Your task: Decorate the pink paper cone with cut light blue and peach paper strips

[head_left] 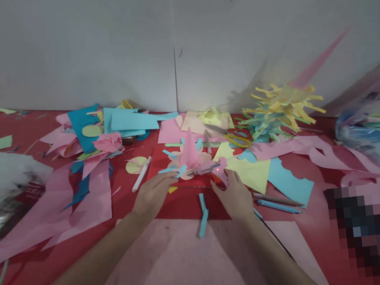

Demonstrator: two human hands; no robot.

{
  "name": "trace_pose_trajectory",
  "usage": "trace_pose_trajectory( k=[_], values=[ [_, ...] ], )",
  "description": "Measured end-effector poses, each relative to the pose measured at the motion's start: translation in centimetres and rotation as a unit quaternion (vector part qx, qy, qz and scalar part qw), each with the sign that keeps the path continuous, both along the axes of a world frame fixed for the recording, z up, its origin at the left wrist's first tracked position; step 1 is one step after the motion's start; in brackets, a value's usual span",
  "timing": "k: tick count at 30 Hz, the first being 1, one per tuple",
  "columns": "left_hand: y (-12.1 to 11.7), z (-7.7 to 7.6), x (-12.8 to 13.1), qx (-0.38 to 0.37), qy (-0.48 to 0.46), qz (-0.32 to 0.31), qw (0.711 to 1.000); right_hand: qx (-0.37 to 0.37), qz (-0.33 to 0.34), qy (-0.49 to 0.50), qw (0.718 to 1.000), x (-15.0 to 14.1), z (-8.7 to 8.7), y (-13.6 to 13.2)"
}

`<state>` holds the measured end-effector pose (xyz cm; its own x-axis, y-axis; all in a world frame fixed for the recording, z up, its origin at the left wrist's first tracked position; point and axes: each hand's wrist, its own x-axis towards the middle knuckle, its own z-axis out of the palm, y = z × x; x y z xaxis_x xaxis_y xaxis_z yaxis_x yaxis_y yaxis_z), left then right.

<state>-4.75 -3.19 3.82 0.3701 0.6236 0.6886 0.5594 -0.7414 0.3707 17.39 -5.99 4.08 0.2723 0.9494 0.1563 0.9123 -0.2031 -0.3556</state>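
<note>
My right hand (233, 196) is closed around the handle of a pink hot glue gun (219, 168); a small red light glows on its side and its metal nozzle points left. At the nozzle's tip, the fingers of my left hand (153, 193) pinch a light blue paper strip (181, 170). Just behind both hands stands a pink paper cone (190, 150) on a petal-shaped paper base, with several blue strips sticking out around it. Two more blue strips (203, 221) lie crossed between my forearms.
Scissors with yellow handles (238, 140) lie behind the glue gun. A fringed yellow paper piece (283, 104) with a pink cone stands back right. Pink scraps (95, 194) and a white stick (141, 174) lie left. Plastic bags flank both sides; a white board (97, 48) rises behind.
</note>
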Motion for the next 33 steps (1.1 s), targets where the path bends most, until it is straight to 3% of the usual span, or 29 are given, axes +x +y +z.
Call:
trace_pose_trajectory(
  k=[5,10,16,33],
  values=[
    [0.4,-2.3,0.3,0.037,0.062,-0.037,0.997,-0.007,-0.007,0.009,1.000,0.2,-0.2,0.0],
    [0.3,-2.2,0.6,0.094,0.122,-0.017,0.988,-0.012,-0.003,0.014,1.000,0.2,-0.4,-0.2],
    [0.1,-2.3,0.6,0.052,0.164,-0.012,0.985,-0.023,-0.022,0.038,0.999,0.3,0.1,-0.4],
    [-0.1,-2.4,0.9,0.054,0.180,-0.041,0.981,-0.037,-0.031,0.056,0.997,0.5,0.5,-0.4]
  ],
)
